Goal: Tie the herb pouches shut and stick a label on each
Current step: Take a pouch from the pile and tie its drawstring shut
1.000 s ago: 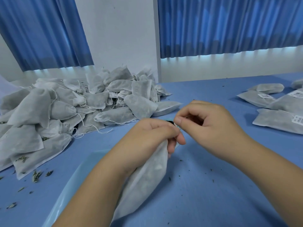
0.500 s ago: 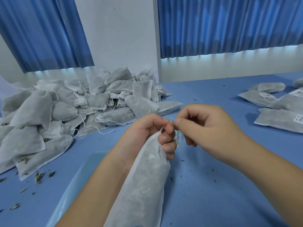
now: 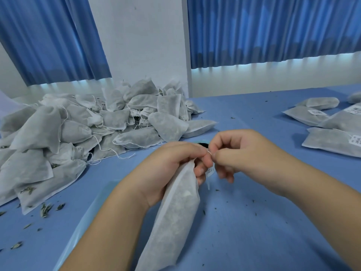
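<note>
Since half a second ago our hands have closed together, and a small label [image 3: 211, 171] now shows under the fingers. Our left hand [image 3: 172, 163] grips the neck of the pouch [image 3: 175, 222]; our right hand [image 3: 240, 151] pinches its string [image 3: 209, 152]. On the blue table [image 3: 254, 222], a heap of pouches [image 3: 97, 130] lies to the left and labelled pouches [image 3: 332, 141] to the right. Blue curtains [image 3: 273, 30] hang beyond.

Two bare hands are seen: left hand [image 3: 172, 169] and right hand [image 3: 240, 153]. The left forearm [image 3: 109, 231] and right forearm [image 3: 312, 192] are shown uncovered down to the frame edge. Short, plain fingernails [image 3: 198, 170] are made out on the left hand.
</note>
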`<state>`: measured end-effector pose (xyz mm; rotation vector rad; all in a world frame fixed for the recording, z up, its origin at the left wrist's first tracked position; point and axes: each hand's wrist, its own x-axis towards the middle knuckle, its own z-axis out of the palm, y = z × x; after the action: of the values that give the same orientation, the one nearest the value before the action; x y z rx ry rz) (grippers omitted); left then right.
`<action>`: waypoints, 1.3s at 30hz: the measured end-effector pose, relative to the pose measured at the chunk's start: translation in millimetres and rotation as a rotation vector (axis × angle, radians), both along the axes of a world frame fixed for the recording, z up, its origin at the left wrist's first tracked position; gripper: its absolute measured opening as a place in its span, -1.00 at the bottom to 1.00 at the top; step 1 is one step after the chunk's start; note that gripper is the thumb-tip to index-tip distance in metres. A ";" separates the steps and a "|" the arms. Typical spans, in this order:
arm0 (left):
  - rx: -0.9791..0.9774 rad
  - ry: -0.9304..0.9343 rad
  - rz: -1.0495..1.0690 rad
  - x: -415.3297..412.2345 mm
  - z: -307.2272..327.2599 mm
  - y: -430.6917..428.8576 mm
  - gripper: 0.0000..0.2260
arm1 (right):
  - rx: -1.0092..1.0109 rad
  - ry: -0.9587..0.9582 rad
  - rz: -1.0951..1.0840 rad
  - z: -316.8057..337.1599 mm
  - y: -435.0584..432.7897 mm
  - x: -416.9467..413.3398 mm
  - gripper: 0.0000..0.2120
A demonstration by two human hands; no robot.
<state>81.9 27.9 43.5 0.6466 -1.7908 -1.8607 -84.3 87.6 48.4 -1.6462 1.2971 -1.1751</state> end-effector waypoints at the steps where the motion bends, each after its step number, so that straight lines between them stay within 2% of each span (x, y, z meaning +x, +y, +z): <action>1: -0.022 -0.012 -0.005 1.7 0.7 -0.2 -0.80 | 0.010 -0.014 0.012 0.0 -0.1 -0.8 -0.87; 7: -0.049 -0.061 0.046 3.8 3.4 -0.2 -0.86 | 0.048 -0.014 0.082 -1.3 -0.6 -4.2 -0.83; 12: -0.083 -0.104 0.142 3.8 2.6 -0.8 -0.91 | 0.071 0.006 0.075 -3.5 -1.6 -7.6 -0.88; 15: -0.083 -0.108 0.189 3.4 1.5 -1.2 -0.90 | 0.054 -0.012 0.039 -5.5 -2.8 -8.4 -0.95; 20: -0.099 -0.104 0.229 2.9 2.7 0.2 -0.83 | 0.013 -0.130 0.009 -7.8 -3.9 -5.4 -0.81; 27: -0.146 -0.165 0.326 0.7 3.9 3.4 -0.80 | -0.036 -0.176 -0.090 -8.1 -6.0 0.4 -0.85; 30: -0.175 -0.182 0.356 -0.5 1.8 2.8 -0.76 | -0.079 -0.095 -0.183 -8.4 -7.1 0.9 -0.88; 35: -0.303 -0.218 0.433 -4.5 -0.9 3.7 -0.76 | -0.168 0.143 -0.283 -10.1 -5.0 5.6 -0.82; 39: -0.446 -0.252 0.509 -7.6 -4.3 3.0 -0.80 | -0.127 0.194 -0.307 -12.1 -6.5 4.5 -0.88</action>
<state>74.3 31.0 39.2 1.0695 -1.8798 -1.0420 -79.8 81.1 36.3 -1.7293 1.6741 -1.3243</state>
